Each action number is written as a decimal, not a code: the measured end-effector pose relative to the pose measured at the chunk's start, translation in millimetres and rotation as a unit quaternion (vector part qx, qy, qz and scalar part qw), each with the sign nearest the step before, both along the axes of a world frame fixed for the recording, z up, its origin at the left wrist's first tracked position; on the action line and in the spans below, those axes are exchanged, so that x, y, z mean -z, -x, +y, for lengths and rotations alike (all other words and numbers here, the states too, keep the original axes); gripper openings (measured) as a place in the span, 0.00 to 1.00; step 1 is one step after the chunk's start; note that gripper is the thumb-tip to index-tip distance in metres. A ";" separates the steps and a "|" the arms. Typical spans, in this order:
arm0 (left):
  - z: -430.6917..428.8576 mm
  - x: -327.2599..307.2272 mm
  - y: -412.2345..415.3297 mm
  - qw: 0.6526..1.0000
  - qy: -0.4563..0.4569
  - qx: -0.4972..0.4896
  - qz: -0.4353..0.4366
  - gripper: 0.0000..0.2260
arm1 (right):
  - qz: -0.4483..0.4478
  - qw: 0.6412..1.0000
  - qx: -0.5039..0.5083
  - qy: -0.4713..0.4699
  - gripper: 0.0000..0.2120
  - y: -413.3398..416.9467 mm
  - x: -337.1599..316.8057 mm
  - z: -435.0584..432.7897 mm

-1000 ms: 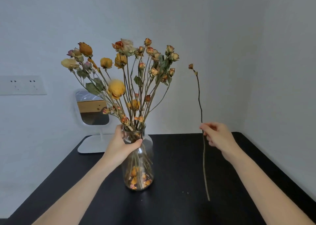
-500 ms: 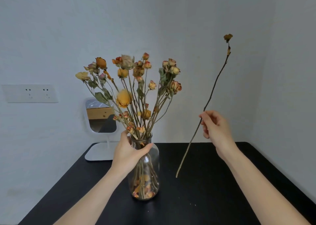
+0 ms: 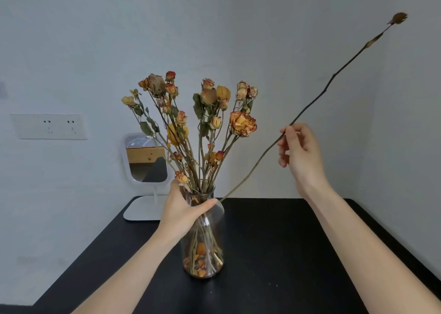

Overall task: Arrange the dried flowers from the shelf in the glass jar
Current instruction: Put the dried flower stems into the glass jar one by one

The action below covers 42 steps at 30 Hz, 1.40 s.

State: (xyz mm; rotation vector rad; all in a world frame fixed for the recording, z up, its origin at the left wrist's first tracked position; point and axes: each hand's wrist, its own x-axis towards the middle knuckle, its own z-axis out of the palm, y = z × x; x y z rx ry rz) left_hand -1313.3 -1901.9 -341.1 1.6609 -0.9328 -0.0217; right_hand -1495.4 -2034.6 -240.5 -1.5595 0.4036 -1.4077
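Observation:
A clear glass jar (image 3: 205,249) stands on the black table (image 3: 274,254), filled with a bunch of dried roses (image 3: 202,113) in yellow, orange and red. Loose petals lie at its bottom. My left hand (image 3: 183,209) grips the jar's neck. My right hand (image 3: 300,151) pinches a single long thin dried stem (image 3: 334,77) with a small brown bud at its top right end. The stem slants steeply; its lower tip is right beside the jar's rim, near my left thumb.
A white-framed mirror (image 3: 145,160) on a flat white base stands behind the jar at the table's back left edge. A wall socket plate (image 3: 50,126) is on the left wall. A wall corner rises close on the right.
My right hand has tilted the single stem further over and moved it left, bringing its lower tip from above the table to the jar's rim. The left hand stays on the jar.

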 end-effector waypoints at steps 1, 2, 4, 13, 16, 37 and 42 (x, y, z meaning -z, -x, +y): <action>0.6 0.2 -1.2 1.000 -0.005 -0.003 0.002 0.35 | -0.006 1.000 -0.001 0.003 0.09 -1.2 -1.9 1.2; 1.2 0.5 -1.8 1.000 -0.010 -0.005 0.003 0.34 | -0.012 1.000 -0.002 0.006 0.09 -2.2 -3.0 2.2; 2.2 0.8 -3.2 1.000 -0.015 0.001 0.006 0.32 | -0.021 1.000 -0.006 0.011 0.10 -4.1 -3.5 4.3; 2.8 -0.4 -3.0 0.995 -0.011 0.070 0.068 0.29 | -0.049 0.998 -0.015 0.047 0.10 -7.2 -9.5 12.0; 2.9 3.3 -2.9 0.995 -0.019 0.072 0.070 0.29 | -0.054 0.996 -0.023 0.064 0.10 -8.3 -13.7 15.3; 7.9 0.6 -15.0 0.994 -0.065 0.052 0.073 0.32 | 0.092 0.973 -0.033 0.209 0.06 -41.4 -21.4 42.5; 10.8 0.2 -14.5 0.992 -0.060 0.075 0.087 0.39 | 0.086 0.969 -0.024 0.231 0.06 -49.6 -33.9 56.4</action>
